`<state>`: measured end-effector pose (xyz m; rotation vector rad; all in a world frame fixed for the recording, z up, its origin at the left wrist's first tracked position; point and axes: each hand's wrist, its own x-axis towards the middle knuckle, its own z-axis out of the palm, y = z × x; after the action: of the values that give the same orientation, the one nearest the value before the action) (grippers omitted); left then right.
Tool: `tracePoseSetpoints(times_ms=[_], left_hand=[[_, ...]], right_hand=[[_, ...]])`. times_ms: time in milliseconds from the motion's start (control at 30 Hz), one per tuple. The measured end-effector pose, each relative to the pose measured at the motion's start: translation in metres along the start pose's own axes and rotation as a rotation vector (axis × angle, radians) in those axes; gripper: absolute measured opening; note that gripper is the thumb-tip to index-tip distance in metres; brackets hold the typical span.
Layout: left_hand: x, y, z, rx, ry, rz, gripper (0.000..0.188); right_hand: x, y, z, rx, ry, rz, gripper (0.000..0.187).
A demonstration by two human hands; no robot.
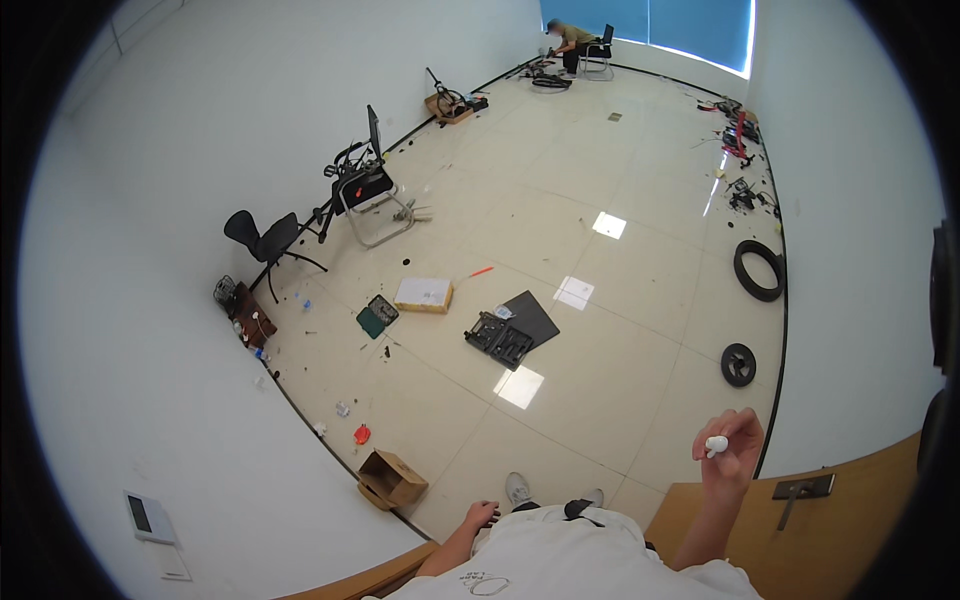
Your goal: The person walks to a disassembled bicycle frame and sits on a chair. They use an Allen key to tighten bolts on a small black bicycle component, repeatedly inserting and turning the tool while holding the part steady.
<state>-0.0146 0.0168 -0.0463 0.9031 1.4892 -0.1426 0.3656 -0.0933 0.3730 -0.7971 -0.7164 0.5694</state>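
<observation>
I see my right hand (730,445) lifted up at the near right, above the edge of the wooden worktop (860,510). Its fingers are curled narrow around a small white thing (717,443). It sits between my thumb and fingertips, and only a bit of it pokes out. It is too small for me to tell just what it is.

I think the small white thing is very light, because a few fingertips are enough to keep it up. It looks smooth and round, so it may be slippery. I would pinch it softly around its middle and not squeeze hard, in case it cracks or pops out.

My left hand (481,514) is low and near, resting by my lap with the fingers bent. I cannot tell if it has anything in it.

On the worktop, just right of my right hand, lies a dark flat tool with a handle (800,492).

Down on the shiny tiled floor (620,330) I see an open cardboard box (392,479) near the left wall, a black tool case (500,339) in the middle, and a black tyre (758,270) on the right. A folding chair (368,195) stands further off. A person (572,40) sits far away by the blue window.
</observation>
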Motion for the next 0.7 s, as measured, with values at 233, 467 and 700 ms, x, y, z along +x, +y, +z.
tracePoseSetpoints(times_ms=[233, 467, 700], left_hand=[[0.012, -0.002, 0.000, 0.002, -0.011, -0.001, 0.044], [0.012, -0.014, -0.011, 0.025, 0.011, -0.044, 0.044], [0.011, -0.017, -0.011, -0.005, 0.013, -0.058, 0.044]], right_hand=[[0.000, 0.002, 0.002, -0.022, -0.011, -0.009, 0.018], [0.003, 0.005, 0.005, -0.016, -0.010, -0.004, 0.019], [0.008, 0.007, 0.009, 0.007, -0.019, 0.021, 0.015]])
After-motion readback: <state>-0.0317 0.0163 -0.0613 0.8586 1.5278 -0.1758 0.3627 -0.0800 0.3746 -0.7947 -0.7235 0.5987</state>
